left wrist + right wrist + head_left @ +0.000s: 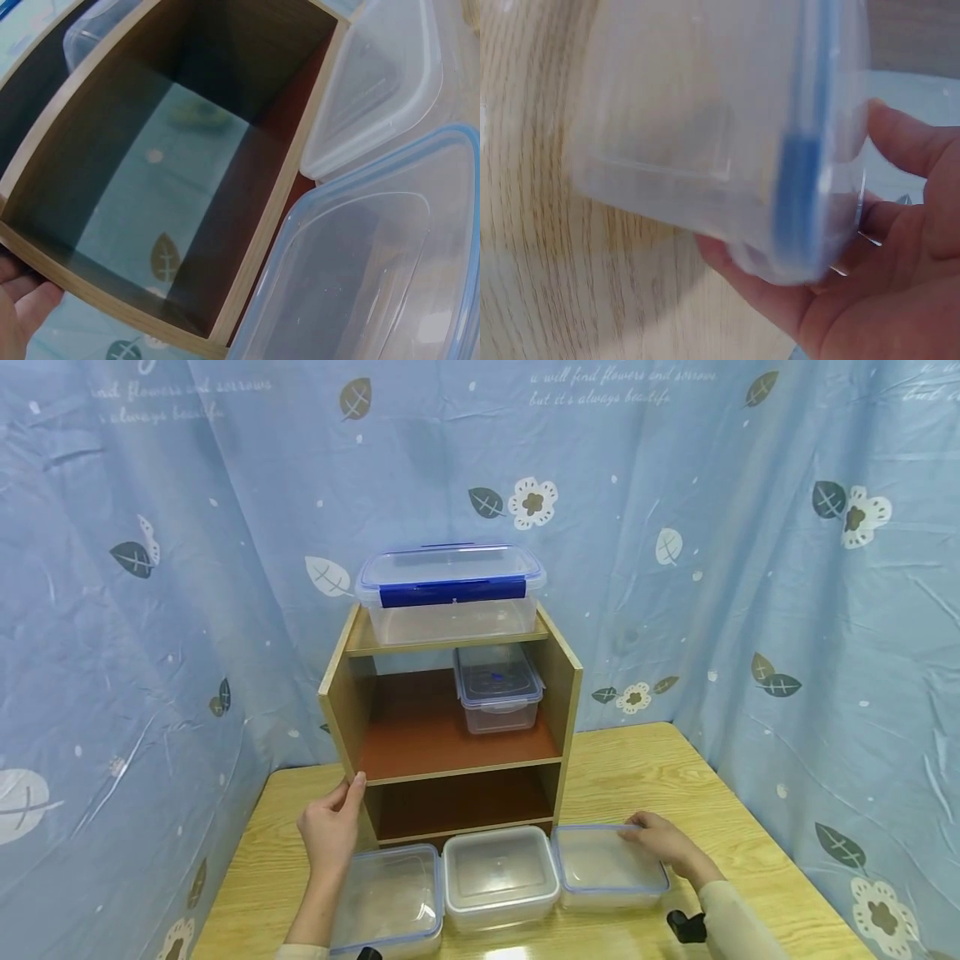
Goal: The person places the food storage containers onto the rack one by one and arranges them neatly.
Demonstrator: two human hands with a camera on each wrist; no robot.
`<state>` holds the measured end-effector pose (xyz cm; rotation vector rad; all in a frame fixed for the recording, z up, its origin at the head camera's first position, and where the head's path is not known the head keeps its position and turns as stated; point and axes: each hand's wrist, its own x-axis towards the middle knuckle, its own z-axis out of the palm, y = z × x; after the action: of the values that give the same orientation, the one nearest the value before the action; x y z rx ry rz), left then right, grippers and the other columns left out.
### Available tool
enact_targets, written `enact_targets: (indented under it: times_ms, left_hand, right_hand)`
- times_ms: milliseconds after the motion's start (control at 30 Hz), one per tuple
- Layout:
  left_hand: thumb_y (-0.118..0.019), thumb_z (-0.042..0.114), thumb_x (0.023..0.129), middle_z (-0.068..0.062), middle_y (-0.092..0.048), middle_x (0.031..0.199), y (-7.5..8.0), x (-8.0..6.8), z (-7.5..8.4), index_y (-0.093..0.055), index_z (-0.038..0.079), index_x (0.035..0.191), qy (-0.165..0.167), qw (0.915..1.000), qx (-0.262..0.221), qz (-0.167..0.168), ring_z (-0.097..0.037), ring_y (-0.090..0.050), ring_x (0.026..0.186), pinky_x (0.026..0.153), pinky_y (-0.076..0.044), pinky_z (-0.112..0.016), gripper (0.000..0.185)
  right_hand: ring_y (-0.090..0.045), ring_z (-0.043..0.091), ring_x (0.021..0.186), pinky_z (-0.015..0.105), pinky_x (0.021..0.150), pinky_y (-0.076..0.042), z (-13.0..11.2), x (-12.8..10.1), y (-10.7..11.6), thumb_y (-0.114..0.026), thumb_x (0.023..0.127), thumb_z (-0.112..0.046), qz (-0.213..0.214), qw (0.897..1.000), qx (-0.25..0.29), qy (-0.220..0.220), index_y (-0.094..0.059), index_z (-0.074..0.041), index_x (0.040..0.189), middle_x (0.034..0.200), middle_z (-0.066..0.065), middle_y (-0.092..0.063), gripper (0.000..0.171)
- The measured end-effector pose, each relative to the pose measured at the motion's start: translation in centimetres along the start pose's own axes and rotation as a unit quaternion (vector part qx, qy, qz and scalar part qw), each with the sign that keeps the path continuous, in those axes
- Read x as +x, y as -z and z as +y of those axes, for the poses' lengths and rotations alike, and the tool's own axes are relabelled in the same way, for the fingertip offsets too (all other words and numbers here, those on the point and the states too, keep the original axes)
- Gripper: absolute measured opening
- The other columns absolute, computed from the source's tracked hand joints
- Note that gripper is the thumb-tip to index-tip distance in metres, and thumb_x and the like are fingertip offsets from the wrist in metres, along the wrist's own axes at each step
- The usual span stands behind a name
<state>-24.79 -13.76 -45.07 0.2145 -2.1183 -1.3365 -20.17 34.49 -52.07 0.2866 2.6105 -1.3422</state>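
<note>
The wooden shelf unit (450, 727) is gripped at its front left edge by the left hand (330, 827). In front of the unit, on the worktop (750, 852), three lidded clear boxes are lined up. The rightmost box (607, 868) is held by the right hand (663, 843), fingers curled round its far corner.

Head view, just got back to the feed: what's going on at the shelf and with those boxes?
A person sits at a wooden table facing a small wooden shelf. The left hand holds the shelf's front left edge. The right hand grips the right box, one of three clear lidded boxes in a row before the shelf, beside the middle box and the left box. A big box with a blue clip sits on top of the shelf, and a small box sits on the middle level.
</note>
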Motion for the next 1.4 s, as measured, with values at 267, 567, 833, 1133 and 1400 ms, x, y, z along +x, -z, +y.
enact_targets:
  times_ms: [267,567,833,1133,1400]
  left_hand:
    - [-0.070,0.043,0.088,-0.007,-0.077,0.091,0.0,0.0,0.0,-0.080,0.015,0.097,-0.004,1.0000,0.007,-0.004,-0.024,-0.069,0.091,0.070,-0.036,-0.003,0.030]
    - [-0.072,0.042,0.086,-0.006,-0.077,0.087,-0.1,0.0,-0.1,-0.081,0.017,0.093,-0.011,0.9999,0.012,0.005,0.004,-0.062,0.077,0.069,-0.037,-0.006,0.028]
    - [-0.071,0.042,0.087,-0.007,-0.077,0.087,0.0,-0.1,0.0,-0.081,0.016,0.093,-0.013,0.9998,0.011,-0.002,-0.016,-0.069,0.084,0.069,-0.037,-0.005,0.029]
    - [-0.071,0.042,0.088,-0.007,-0.077,0.089,0.2,-0.1,0.1,-0.080,0.015,0.095,-0.005,0.9999,0.013,0.000,-0.021,-0.069,0.090,0.070,-0.036,-0.003,0.030]
    - [-0.072,0.042,0.087,-0.006,-0.077,0.084,-0.1,0.0,0.0,-0.081,0.017,0.093,-0.013,0.9998,0.016,0.004,-0.007,-0.067,0.080,0.069,-0.038,-0.007,0.027]
  right_hand:
    - [-0.055,0.026,0.085,0.038,0.065,-0.050,1.2,-0.8,0.5,-0.052,0.100,-0.031,0.012,0.995,0.075,-0.057,-0.046,0.006,0.108,0.106,0.020,-0.052,0.038]
    - [-0.062,0.028,0.082,0.044,0.067,-0.055,2.4,-1.3,0.7,-0.049,0.101,-0.034,0.010,0.988,0.130,-0.078,-0.039,0.019,0.122,0.108,0.029,-0.054,0.059]
    - [-0.063,0.025,0.088,0.043,0.073,-0.056,3.0,-1.6,0.5,-0.048,0.100,-0.045,0.017,0.990,0.121,-0.075,-0.038,0.018,0.130,0.116,0.030,-0.056,0.070]
    - [-0.065,0.022,0.081,0.040,0.072,-0.057,3.7,-2.0,-0.2,-0.048,0.100,-0.044,0.015,0.989,0.130,-0.065,-0.049,0.018,0.123,0.098,0.016,-0.065,0.066]
    - [-0.065,0.023,0.080,0.040,0.071,-0.056,3.3,-2.7,-0.4,-0.048,0.102,-0.036,0.035,0.982,0.173,-0.065,-0.048,0.021,0.119,0.096,0.017,-0.064,0.059]
